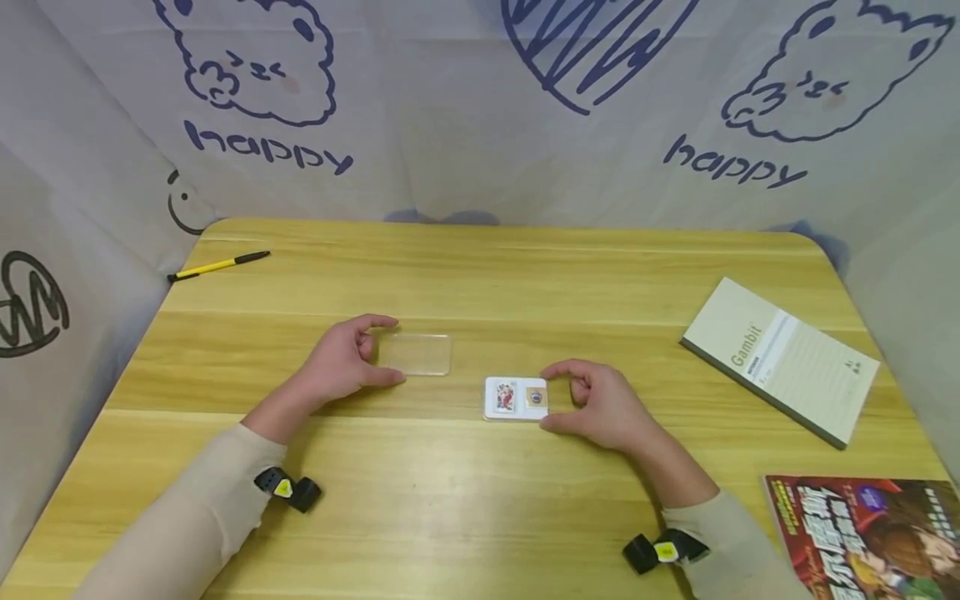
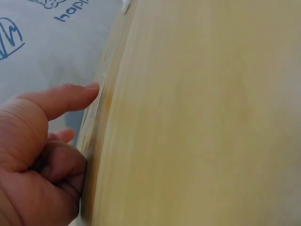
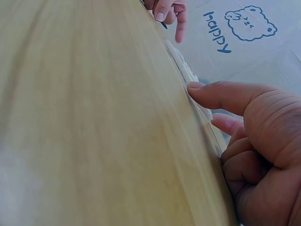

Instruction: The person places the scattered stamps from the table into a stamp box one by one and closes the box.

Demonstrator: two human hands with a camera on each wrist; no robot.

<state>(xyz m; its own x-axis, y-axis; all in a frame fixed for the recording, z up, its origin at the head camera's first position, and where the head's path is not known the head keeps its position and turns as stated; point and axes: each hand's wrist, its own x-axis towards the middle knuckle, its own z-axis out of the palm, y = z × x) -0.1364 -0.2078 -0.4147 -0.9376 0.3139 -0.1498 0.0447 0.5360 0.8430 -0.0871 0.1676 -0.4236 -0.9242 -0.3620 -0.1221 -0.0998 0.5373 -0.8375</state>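
Note:
A clear, thin rectangular plastic lid (image 1: pixel 427 355) lies on the table, left of centre in the head view. My left hand (image 1: pixel 352 354) is at its left end; the thumb meets the near edge, while the index finger stands slightly apart from the far edge. Right of the lid sits a small white flat case (image 1: pixel 517 412) bearing two small stamp-like pictures. At that case's right end, my right hand (image 1: pixel 603 406) pinches it between thumb and index finger. In the right wrist view, the thumb (image 3: pixel 202 93) touches the case's edge, seen nearly edge-on.
A yellow and black pen (image 1: pixel 217 266) lies at the table's far left. To the right are a pale notebook (image 1: pixel 787 367) and, nearer, a colourful magazine (image 1: pixel 870 533). White cloth with blue drawings hangs behind the wooden table (image 1: pixel 450 517).

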